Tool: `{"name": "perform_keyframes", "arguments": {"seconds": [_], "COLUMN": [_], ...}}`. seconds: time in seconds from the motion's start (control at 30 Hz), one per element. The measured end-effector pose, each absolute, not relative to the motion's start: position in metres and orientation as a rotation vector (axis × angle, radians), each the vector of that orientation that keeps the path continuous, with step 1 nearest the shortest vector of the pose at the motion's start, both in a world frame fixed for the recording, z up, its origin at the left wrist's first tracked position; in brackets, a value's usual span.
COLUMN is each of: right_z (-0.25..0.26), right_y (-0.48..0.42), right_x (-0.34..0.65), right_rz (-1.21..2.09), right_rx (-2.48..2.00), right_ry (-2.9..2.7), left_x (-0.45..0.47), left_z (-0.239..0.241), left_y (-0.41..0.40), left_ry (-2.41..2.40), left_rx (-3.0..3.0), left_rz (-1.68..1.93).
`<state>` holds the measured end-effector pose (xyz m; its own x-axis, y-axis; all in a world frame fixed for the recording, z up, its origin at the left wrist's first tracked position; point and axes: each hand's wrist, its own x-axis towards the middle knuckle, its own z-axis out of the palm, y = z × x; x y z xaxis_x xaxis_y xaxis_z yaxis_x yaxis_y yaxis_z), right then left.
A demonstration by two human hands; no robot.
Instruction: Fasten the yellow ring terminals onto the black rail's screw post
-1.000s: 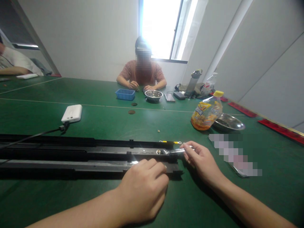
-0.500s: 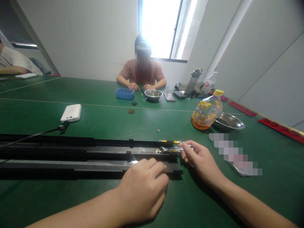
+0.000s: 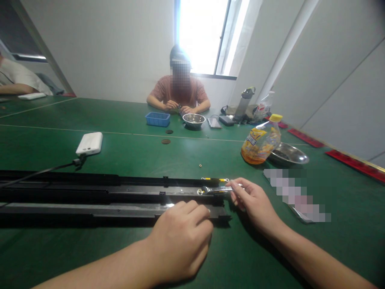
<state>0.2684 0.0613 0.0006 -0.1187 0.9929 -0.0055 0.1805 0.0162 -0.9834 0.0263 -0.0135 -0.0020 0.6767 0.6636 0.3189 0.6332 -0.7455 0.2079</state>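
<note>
My right hand (image 3: 254, 202) pinches the shaft of a metal wrench (image 3: 218, 189), which lies level along the end of a long black channel (image 3: 135, 192). The wrench's head sits beside a small ring-shaped metal fastener (image 3: 199, 192) in that channel. Closed over the end of the nearer black channel (image 3: 126, 209) is my left hand (image 3: 183, 237), its fingers curled and their tips hidden behind the knuckles. A short yellow wire (image 3: 215, 179) with metal ring ends lies along the far channel wall. Beyond it, one small brass nut (image 3: 200, 165) rests on the green table.
A white box (image 3: 89, 143) with a black cable stands back left. To the right are a plastic bottle (image 3: 261, 142), a metal bowl (image 3: 296, 155) and a blurred packet (image 3: 296, 196). Across the table, a person (image 3: 177, 94) sits behind a blue tray (image 3: 158, 119) and another bowl (image 3: 194, 120).
My hands, the wrench and the channels keep nearly the same place; the view shifts very slightly. Across the table, the person's hand has risen a little with a small object.
</note>
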Motion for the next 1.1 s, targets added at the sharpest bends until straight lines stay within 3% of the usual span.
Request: {"name": "perform_keyframes", "arguments": {"seconds": [1.1], "right_z": [0.0063], "right_y": [0.0575], "right_x": [0.2657], "right_rz": [1.206], "right_rx": [-1.289], "right_ry": [-1.465], "left_x": [0.0271], "left_z": [-0.0016], "left_y": [-0.0131], "left_ry": [1.093], "left_rx": [2.797], "left_rz": [0.585]}}
